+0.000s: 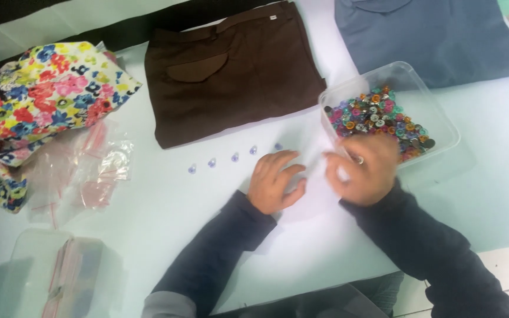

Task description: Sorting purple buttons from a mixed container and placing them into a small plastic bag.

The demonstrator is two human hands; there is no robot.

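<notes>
Landmark: the clear plastic container [410, 79] of mixed coloured push pins [378, 118] is taken as the reference for every place below; it is set on the pale worktop [490, 194].
Bag box: a clear box holding a stack of small red-striped zip bags [69, 277] is seen nearest the camera, well apart from the container and far to its left.
Left hand [273, 181]: laid palm down on the worktop, near the container and to its left; the fingers are spread loosely and nothing is held in them.
Right hand [363, 168]: placed at the container's near rim, touching it; the fingers are curled in, and a small silvery piece is seen at the fingertips [357, 159], though whether it is gripped cannot be told through the blur.
Pin row: five pale violet push pins [234, 157] are lined up on the worktop left of the container, the last just beside the left hand's fingertips.
Loose bags: a few empty zip bags [98, 171] are scattered further left.
Floral cloth [42, 94]: bunched at the far left.
Brown garment [231, 70]: folded, just left of the container and behind the pin row.
Blue garment [431, 35]: folded behind the container, farthest off.
</notes>
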